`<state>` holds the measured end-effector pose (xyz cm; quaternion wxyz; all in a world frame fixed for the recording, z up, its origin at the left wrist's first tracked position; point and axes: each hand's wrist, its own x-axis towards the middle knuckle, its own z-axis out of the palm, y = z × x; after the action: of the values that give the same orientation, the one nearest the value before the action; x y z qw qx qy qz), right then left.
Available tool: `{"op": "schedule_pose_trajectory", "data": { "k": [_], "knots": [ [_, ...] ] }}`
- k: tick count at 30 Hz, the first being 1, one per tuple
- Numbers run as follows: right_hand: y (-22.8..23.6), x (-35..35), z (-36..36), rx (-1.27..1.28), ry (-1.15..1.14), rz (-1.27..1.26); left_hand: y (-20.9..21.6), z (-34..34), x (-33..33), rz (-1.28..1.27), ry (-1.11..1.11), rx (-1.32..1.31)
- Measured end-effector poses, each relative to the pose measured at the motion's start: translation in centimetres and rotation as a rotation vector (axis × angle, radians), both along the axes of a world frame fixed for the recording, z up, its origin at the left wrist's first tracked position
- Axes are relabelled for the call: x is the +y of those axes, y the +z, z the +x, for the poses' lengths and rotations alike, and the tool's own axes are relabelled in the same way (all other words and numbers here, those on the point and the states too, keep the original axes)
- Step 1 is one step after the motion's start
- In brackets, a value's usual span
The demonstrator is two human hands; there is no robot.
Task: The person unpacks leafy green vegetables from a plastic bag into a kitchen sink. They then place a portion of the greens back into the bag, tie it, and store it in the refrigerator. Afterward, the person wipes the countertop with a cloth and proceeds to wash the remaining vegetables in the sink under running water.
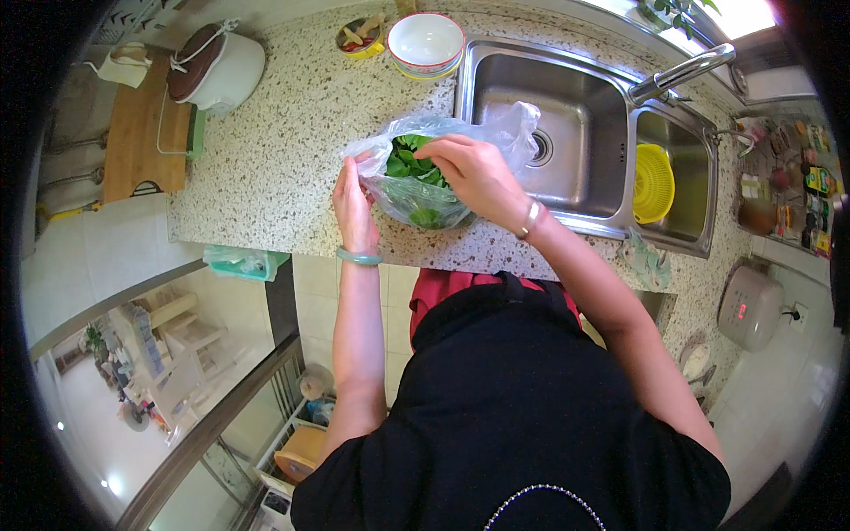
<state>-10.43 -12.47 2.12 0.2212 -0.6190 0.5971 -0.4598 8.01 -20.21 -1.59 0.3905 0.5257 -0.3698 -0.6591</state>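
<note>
A clear plastic bag (403,190) of green leafy vegetables (403,164) rests on the speckled counter, just left of the sink. My left hand (356,199) grips the bag's left edge, its fingers closed on the plastic. From the right, my right hand (474,173) reaches over the bag's opening, fingers bent and pinched at the leaves. The palm hides part of the greens. Loose plastic from the bag spreads behind my right hand, over the sink's near-left rim.
The steel double sink (611,80) holds a yellow colander (653,181) in its right basin, beside a tap (686,71). Stacked bowls (426,40) and a yellow-handled cup (361,37) stand at the back. Left are a white lidded bucket (232,71) and a wooden board (137,142).
</note>
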Motion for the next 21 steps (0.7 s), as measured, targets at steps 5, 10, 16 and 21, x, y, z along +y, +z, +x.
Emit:
{"op": "schedule_pose_trajectory", "data": {
  "k": [5,10,16,21],
  "knots": [
    [-3.5,-1.0,0.2,0.444,0.061,0.254,-0.8,0.3,0.0,-0.229,-0.057,-0.134],
    [-2.8,-0.6,0.6,0.405,0.067,0.533,-2.6,-0.1,-0.1,-0.456,-0.146,-0.451],
    [-4.1,1.1,-0.7,0.418,0.002,0.397,2.6,-2.7,2.0,-1.002,-0.208,-0.282],
    [-5.1,2.1,-1.0,0.476,0.036,0.493,0.2,-3.4,2.2,-0.907,-0.652,-0.772]
  ]
}}
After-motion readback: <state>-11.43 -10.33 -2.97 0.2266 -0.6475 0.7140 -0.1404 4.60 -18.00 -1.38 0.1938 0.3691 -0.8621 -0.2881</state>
